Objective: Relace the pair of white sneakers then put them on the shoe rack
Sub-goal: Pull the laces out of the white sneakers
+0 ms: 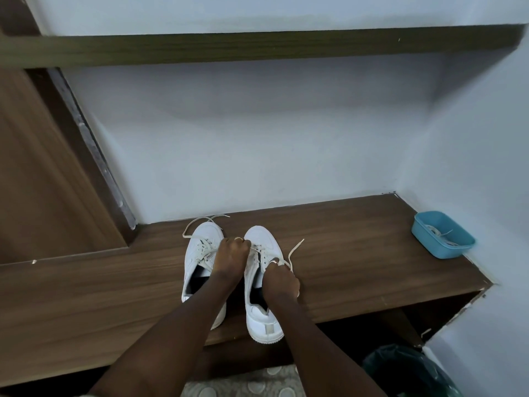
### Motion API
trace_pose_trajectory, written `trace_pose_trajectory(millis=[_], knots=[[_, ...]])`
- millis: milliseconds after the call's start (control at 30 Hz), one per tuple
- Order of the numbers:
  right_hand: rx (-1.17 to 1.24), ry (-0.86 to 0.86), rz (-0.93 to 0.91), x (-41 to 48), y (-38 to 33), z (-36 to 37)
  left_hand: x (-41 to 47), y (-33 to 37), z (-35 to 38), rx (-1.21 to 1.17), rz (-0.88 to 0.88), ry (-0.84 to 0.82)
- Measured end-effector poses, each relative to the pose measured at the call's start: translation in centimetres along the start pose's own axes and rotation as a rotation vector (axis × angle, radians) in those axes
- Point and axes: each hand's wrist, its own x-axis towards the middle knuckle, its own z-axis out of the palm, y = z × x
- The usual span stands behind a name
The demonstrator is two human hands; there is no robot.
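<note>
Over one sneaker (262, 318), left hand (230, 255) and right hand (281, 279) pinch laces (294, 249), fingers (274, 262) mostly hidden.

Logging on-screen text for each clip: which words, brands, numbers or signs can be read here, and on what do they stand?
None: no word, brand, number or sign can be read in this view.
Left sneaker and right sneaker: no legible branding.
Grey heel patch on the right sneaker: too blurred to tell if printed.
Blue tub and white lace: no marking shows.

Bare shelf (357, 253) right of sneakers (262, 282); blue tub (442, 239) blocks far corner; wall close behind
</note>
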Motion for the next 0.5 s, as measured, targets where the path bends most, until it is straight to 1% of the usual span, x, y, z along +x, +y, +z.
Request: trace_pose_trajectory(millis=[133, 200, 267, 300, 367, 433, 500], knots=[[-0.024, -0.003, 0.005, 0.0, 0.0, 0.2, -0.5, -1.6, 0.3, -0.062, -0.163, 0.024], [-0.021, 0.001, 0.006, 0.1, 0.0, 0.3, -0.5, -1.8, 0.6, -0.088, -0.201, 0.031], [-0.013, 0.001, 0.007, 0.1, 0.0, 0.3, -0.3, -1.4, 0.9, -0.103, -0.2, 0.034], [-0.009, 0.001, 0.008, 0.1, -0.1, 0.3, -0.1, -1.1, 1.0, -0.111, -0.168, 0.042], [0.003, -0.001, 0.011, 0.1, 0.0, 0.3, 0.2, -0.4, 1.3, -0.108, -0.04, 0.073], [0.01, -0.003, 0.01, 0.1, 0.0, 0.3, 0.5, 0.3, 1.8, -0.096, 0.082, 0.067], [0.01, -0.002, 0.006, 0.2, 0.1, 0.3, 0.7, 0.6, 2.0, -0.06, 0.119, 0.024]])
